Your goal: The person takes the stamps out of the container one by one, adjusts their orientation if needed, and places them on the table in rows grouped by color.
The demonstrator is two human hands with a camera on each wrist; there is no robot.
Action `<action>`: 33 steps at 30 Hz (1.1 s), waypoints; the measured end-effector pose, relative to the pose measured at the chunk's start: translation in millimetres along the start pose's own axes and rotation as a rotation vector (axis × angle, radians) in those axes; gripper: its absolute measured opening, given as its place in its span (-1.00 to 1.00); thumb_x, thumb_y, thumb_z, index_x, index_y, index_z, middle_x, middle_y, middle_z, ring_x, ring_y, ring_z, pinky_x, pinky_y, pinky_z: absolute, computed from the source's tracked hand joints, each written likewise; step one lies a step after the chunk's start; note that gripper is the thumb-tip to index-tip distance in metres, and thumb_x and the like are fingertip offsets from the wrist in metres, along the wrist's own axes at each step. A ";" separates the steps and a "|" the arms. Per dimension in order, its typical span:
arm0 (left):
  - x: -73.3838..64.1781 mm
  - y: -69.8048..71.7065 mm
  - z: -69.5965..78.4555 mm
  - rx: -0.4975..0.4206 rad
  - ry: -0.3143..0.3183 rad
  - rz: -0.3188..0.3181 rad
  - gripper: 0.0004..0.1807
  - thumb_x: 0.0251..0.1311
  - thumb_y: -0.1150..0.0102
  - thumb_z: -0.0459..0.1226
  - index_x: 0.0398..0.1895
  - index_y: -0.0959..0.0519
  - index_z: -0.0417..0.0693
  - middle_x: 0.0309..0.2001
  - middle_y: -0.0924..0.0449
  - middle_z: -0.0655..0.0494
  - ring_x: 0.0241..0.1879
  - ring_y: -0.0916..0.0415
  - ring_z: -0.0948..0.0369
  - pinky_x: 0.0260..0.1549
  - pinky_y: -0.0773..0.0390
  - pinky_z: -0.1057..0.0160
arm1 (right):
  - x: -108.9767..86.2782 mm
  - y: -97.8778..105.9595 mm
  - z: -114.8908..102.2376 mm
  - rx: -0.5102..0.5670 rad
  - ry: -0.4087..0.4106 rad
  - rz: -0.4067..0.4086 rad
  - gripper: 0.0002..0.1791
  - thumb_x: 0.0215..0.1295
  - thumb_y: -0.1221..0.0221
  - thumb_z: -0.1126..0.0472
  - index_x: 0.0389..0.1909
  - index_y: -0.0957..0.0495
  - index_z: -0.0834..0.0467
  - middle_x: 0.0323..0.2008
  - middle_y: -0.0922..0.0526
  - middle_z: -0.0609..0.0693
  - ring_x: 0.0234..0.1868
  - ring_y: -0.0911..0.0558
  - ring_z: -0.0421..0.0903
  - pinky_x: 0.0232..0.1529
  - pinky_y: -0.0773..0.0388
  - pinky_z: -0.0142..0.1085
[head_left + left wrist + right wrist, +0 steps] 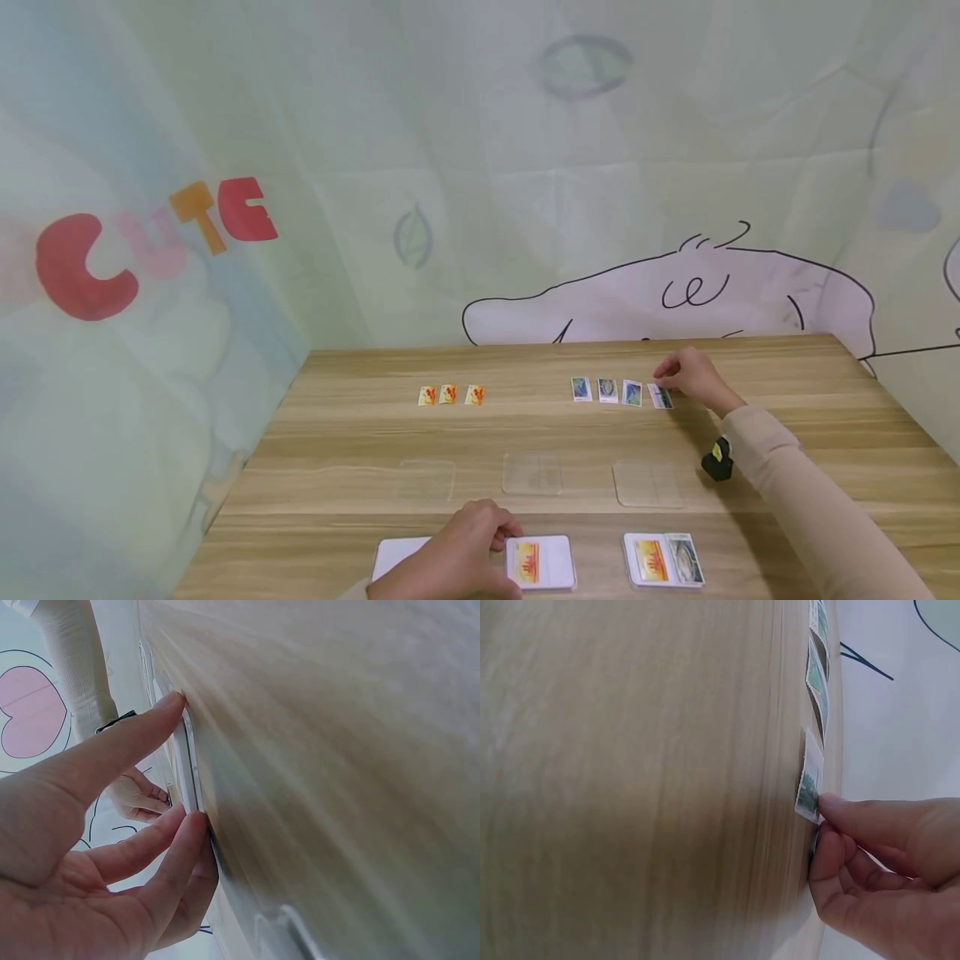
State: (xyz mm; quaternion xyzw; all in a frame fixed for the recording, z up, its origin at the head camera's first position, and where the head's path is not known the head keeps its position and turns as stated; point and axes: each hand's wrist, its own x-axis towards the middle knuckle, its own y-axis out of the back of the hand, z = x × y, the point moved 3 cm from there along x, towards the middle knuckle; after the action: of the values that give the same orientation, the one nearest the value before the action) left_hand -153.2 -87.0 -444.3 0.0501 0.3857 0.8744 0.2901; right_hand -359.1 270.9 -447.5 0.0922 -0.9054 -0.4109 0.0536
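Note:
At the far right of the table, my right hand (693, 379) pinches the edge of a small stamp (810, 780) with a dark green picture. This stamp is the rightmost in a row of blue and green stamps (607, 391). Near the front, my left hand (461, 554) grips the middle white square case (556, 560) by its edges, thumb on one side and fingers on the other. An orange stamp (527, 562) lies on the left half of that case. Part of the left white case (397, 552) is hidden behind my left hand.
Three orange stamps (448, 394) lie at the back left. Several clear square covers (532, 473) lie across the middle. The right white case (660, 560) bears two stamps. A small black object (717, 463) stands beside my right forearm. Printed curtains border the wooden table (337, 433).

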 end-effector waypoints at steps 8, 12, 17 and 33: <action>-0.2 0.0 -0.3 0.002 -0.005 0.003 -0.47 -0.34 -0.71 -0.26 -0.20 -0.67 -0.15 -0.37 -0.41 0.34 -0.35 -0.33 0.44 -0.32 -0.46 0.43 | -1.4 1.3 -0.6 0.023 0.003 -0.001 -0.92 0.20 -0.27 0.50 -0.30 -0.64 0.47 -0.41 -0.66 0.14 -0.41 -0.52 -0.09 -0.43 -0.49 -0.34; -0.6 0.3 0.0 0.033 -0.028 0.005 -0.47 -0.33 -0.71 -0.24 -0.20 -0.67 -0.15 -0.39 -0.40 0.34 -0.37 -0.31 0.44 -0.34 -0.44 0.44 | -1.1 2.3 0.4 0.044 -0.033 -0.012 -0.90 0.23 -0.26 0.48 -0.27 -0.64 0.48 -0.38 -0.66 0.16 -0.40 -0.52 -0.10 -0.42 -0.52 -0.35; -0.6 0.3 -0.4 0.048 -0.044 0.010 -0.46 -0.32 -0.72 -0.23 -0.19 -0.67 -0.14 -0.38 -0.41 0.33 -0.37 -0.30 0.44 -0.35 -0.44 0.44 | -0.8 2.7 1.6 0.076 -0.052 -0.019 -0.87 0.25 -0.27 0.46 -0.25 -0.63 0.49 -0.37 -0.67 0.17 -0.42 -0.55 -0.13 -0.42 -0.55 -0.36; -0.4 1.1 1.3 0.004 0.004 -0.003 -0.47 -0.31 -0.70 -0.26 -0.18 -0.67 -0.16 -0.37 -0.41 0.32 -0.36 -0.32 0.43 -0.32 -0.45 0.43 | -5.7 6.7 2.4 0.109 -0.038 -0.022 -0.87 0.27 -0.26 0.44 -0.26 -0.63 0.48 -0.41 -0.65 0.09 -0.44 -0.53 -0.15 -0.45 -0.56 -0.38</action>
State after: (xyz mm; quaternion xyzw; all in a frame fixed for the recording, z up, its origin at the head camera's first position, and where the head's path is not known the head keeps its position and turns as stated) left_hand -153.0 -86.9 -442.6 0.0484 0.3882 0.8732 0.2905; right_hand -354.8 278.3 -444.1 0.0970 -0.9263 -0.3631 0.0266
